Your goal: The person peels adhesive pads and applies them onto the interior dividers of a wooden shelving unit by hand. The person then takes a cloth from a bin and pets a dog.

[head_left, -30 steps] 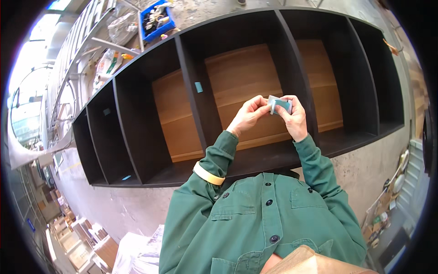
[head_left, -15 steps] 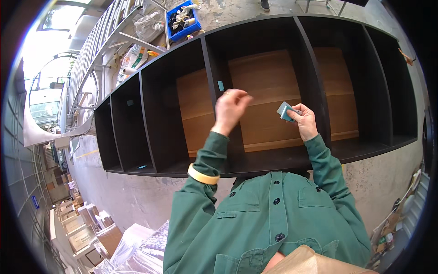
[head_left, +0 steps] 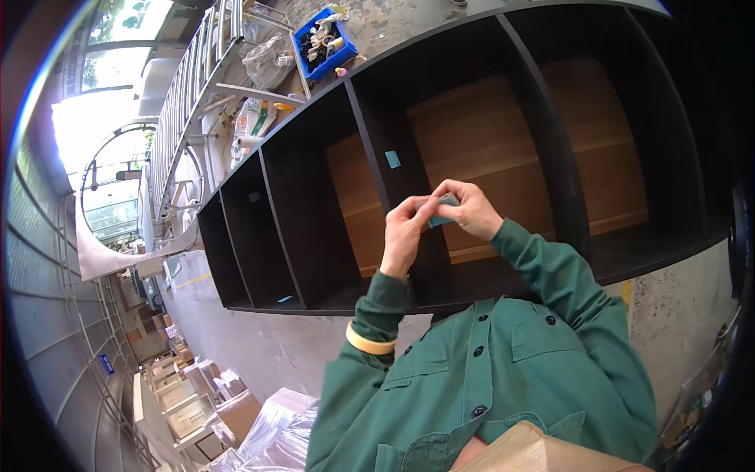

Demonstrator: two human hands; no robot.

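Note:
My two hands meet above a long black shelf unit with several compartments and brown back panels. In my right hand is a small stack of light-blue slips, gripped between thumb and fingers. My left hand is closed, its thumb and fingertips pinching at the stack's upper edge. The fingers partly cover the stack, so I cannot see whether one slip is separated. A light-blue slip sits on the divider just beyond my left hand. Another slip lies at the near edge, farther left.
A blue crate full of odds and ends stands past the unit's far side. Left of it are a metal ladder and plastic bags. Cardboard boxes and a plastic-wrapped bundle are at the lower left.
My left hand has come away from the divider toward the right, and my right hand has moved left with the stack. They now touch at the stack. The whole view has tilted.

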